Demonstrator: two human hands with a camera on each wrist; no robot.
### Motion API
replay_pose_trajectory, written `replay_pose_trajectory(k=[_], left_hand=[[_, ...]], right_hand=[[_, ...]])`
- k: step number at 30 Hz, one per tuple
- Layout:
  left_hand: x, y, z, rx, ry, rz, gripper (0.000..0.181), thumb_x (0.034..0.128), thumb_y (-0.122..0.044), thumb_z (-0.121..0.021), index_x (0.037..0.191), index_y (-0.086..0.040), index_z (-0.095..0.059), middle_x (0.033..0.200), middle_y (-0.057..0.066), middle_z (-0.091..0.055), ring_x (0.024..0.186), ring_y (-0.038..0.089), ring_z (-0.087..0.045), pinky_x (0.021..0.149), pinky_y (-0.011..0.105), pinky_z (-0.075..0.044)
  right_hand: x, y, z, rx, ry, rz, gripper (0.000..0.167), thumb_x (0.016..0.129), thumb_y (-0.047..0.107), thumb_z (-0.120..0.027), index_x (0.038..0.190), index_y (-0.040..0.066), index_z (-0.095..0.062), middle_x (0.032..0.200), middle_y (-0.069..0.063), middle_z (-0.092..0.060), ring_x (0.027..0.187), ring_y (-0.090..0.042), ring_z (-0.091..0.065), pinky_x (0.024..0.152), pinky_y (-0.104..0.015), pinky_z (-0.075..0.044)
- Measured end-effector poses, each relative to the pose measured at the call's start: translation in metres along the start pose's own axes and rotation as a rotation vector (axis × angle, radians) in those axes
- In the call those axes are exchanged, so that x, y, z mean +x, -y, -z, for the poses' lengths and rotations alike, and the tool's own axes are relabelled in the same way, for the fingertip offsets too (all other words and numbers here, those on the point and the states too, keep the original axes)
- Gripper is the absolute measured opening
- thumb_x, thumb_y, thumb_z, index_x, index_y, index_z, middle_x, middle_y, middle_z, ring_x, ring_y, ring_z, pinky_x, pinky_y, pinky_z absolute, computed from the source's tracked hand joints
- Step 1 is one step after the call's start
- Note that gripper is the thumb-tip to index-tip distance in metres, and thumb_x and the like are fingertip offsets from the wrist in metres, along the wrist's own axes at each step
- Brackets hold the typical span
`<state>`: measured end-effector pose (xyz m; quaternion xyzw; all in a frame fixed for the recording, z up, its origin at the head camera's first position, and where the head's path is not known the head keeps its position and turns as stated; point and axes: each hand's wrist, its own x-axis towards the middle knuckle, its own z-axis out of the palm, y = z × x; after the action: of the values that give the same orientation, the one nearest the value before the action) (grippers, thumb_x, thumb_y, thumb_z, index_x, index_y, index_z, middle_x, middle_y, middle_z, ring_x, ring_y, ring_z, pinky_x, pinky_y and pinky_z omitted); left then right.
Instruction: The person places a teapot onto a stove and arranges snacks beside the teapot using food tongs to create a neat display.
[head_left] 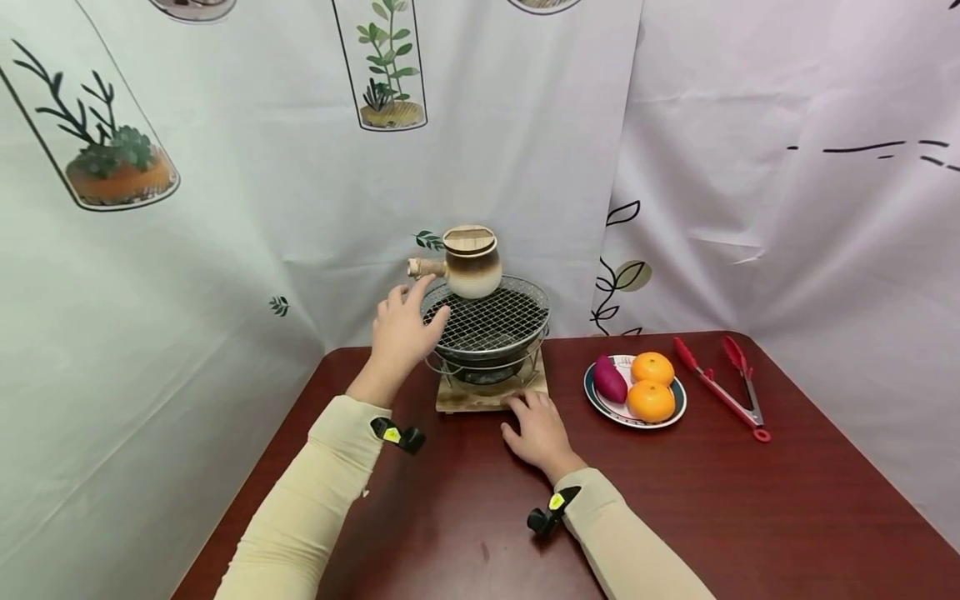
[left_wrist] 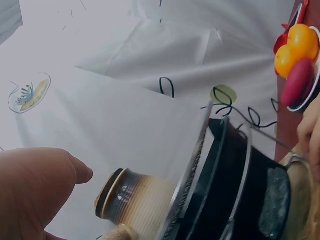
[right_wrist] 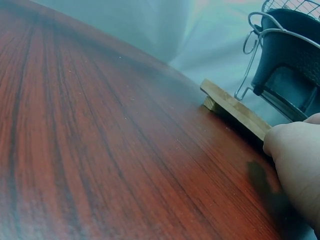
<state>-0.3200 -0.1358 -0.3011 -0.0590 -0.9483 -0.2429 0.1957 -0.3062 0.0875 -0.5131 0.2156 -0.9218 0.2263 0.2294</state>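
Observation:
A small brown-and-cream pot (head_left: 474,271) with a wooden lid and side handle (head_left: 426,267) stands on the round wire mesh (head_left: 491,321) of a black grill (left_wrist: 270,200). My left hand (head_left: 402,327) is raised at the grill's left, fingers spread just below the pot's handle; no grip on it shows. In the left wrist view the thumb is apart from the pot (left_wrist: 145,200). Under the grill lies a wooden board (head_left: 472,400). My right hand (head_left: 542,432) is at the board's front edge, fingertips touching it, loosely bent; in the right wrist view it meets the board (right_wrist: 235,107).
Right of the grill, a plate (head_left: 637,425) holds two oranges (head_left: 651,402) and a purple sweet potato (head_left: 610,380). Red-and-silver tongs (head_left: 731,396) lie farther right, spread apart. A printed white cloth (head_left: 480,150) hangs behind the dark red table (head_left: 465,517).

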Motion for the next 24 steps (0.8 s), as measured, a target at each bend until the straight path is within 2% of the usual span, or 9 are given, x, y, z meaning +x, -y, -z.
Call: replay_pose_trajectory(k=[7,15,24], left_hand=[[-0.012,0.001,-0.013,0.028,-0.006,-0.025,0.062,0.0997,-0.051,-0.052,0.157,-0.033,-0.035,0.155,0.022,-0.032,0.136,0.049,-0.034,0.105,0.068,-0.031],[-0.031,-0.004,-0.024,-0.026,0.024,-0.019,0.061,0.1001,-0.050,-0.054,0.157,-0.034,-0.036,0.155,0.020,-0.035,0.135,0.048,-0.036,0.102,0.069,-0.033],[-0.049,-0.003,-0.038,-0.054,-0.026,-0.023,0.057,0.1000,-0.046,-0.056,0.153,-0.032,-0.043,0.146,0.019,-0.043,0.127,0.045,-0.042,0.099,0.065,-0.037]], right_hand=[[0.000,0.001,0.002,0.020,-0.005,0.006,0.036,0.089,0.025,-0.071,0.124,0.013,-0.069,0.123,-0.012,-0.058,0.120,-0.035,-0.052,0.105,-0.053,-0.039],[-0.001,0.002,0.003,0.025,-0.006,0.005,0.036,0.089,0.024,-0.071,0.123,0.012,-0.069,0.123,-0.012,-0.058,0.119,-0.035,-0.052,0.105,-0.053,-0.039],[-0.001,0.002,0.004,0.021,-0.001,0.014,0.036,0.089,0.024,-0.071,0.123,0.012,-0.069,0.123,-0.012,-0.058,0.119,-0.035,-0.052,0.106,-0.052,-0.039]])
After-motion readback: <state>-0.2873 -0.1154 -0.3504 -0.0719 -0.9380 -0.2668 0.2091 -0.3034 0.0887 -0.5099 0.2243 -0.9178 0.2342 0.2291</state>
